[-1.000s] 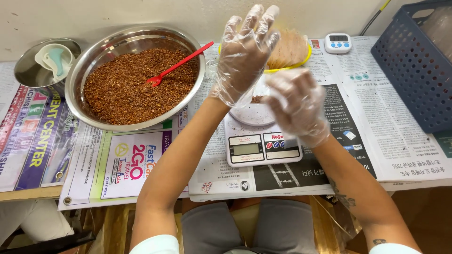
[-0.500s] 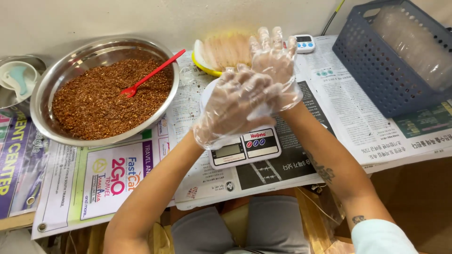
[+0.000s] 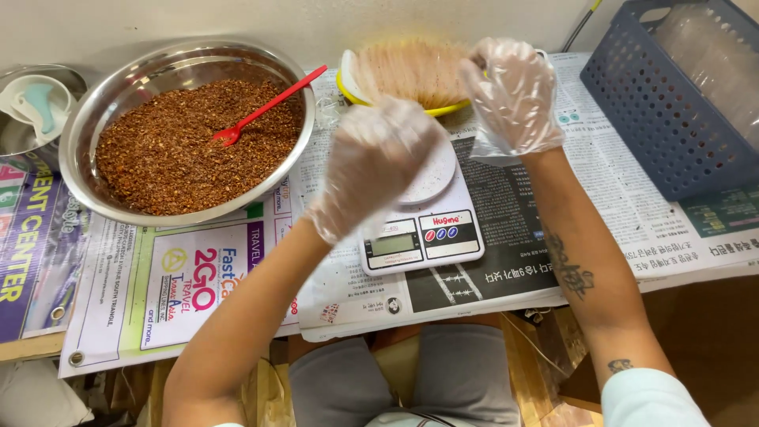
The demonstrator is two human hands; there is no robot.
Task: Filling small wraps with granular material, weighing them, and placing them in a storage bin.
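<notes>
Looking from left to right, with the kitchen scale (image 3: 423, 213) as the landmark

Small steel dish: a round metal dish (image 3: 32, 107) far left of the scale, holding a pale plastic scoop
Banner: a glossy printed sheet (image 3: 158, 285) left of the scale and under the bowl, white with coloured lettering, beside a purple-edged sheet
Bowl: a wide shiny steel bowl (image 3: 178, 130) up and left of the scale, filled with coarse reddish-brown flakes
Spoon: a red plastic spoon (image 3: 265, 109) lying in the flakes, its handle over the rim nearest the scale
Left hand: the left hand (image 3: 379, 162) in a thin, crinkled clear glove, blurred, fingers curled loosely inward just above the scale's round white platter; whether it holds anything cannot be told
Scale: flat, white, with a small grey display and coloured buttons on its near edge, resting on newspaper (image 3: 601, 190)
Yellow plate: a yellow-rimmed plate (image 3: 403, 75) of pale tan, fibrous stuff just behind the scale
Right hand: the right hand (image 3: 514, 95) in a similar glove, fingers bent down at the plate's right edge, touching it; its grip is unclear
Basket: a blue latticed plastic basket (image 3: 656, 119) far right of the scale, clear plastic inside
</notes>
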